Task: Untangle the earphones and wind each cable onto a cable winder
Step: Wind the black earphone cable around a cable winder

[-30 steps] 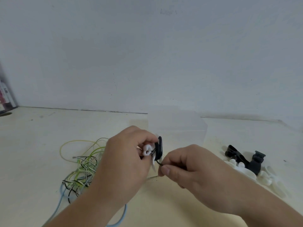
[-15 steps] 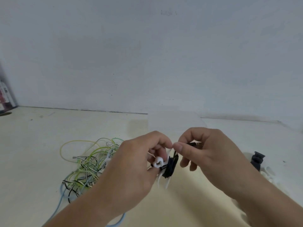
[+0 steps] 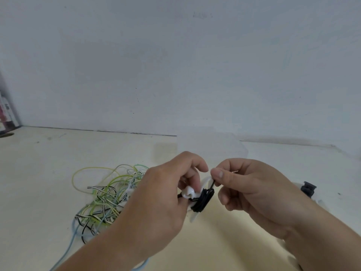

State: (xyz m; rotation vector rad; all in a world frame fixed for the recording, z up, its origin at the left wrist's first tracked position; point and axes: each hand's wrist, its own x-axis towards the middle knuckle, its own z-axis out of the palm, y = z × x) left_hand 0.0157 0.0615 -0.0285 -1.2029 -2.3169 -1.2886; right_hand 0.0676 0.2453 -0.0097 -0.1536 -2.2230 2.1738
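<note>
My left hand (image 3: 162, 200) holds a white cable winder (image 3: 189, 192) above the table, fingers curled round it. A black earphone cable (image 3: 203, 200) is wound in several turns round the winder. My right hand (image 3: 250, 190) pinches the free end of that black cable between thumb and forefinger, just right of the winder; a small metal plug tip (image 3: 235, 171) shows behind the thumb. A tangle of green, yellow, striped and pale blue cables (image 3: 105, 198) lies on the table to the left, partly hidden by my left hand.
A black winder (image 3: 308, 189) lies on the table at the right, beside white pieces mostly hidden by my right forearm. A translucent box (image 3: 209, 145) stands against the wall behind my hands. Books lean at the far left edge (image 3: 5, 114).
My right hand rose from below the winder to its right side, carrying the black cable end round it. My left hand turned and lowered the winder slightly.
</note>
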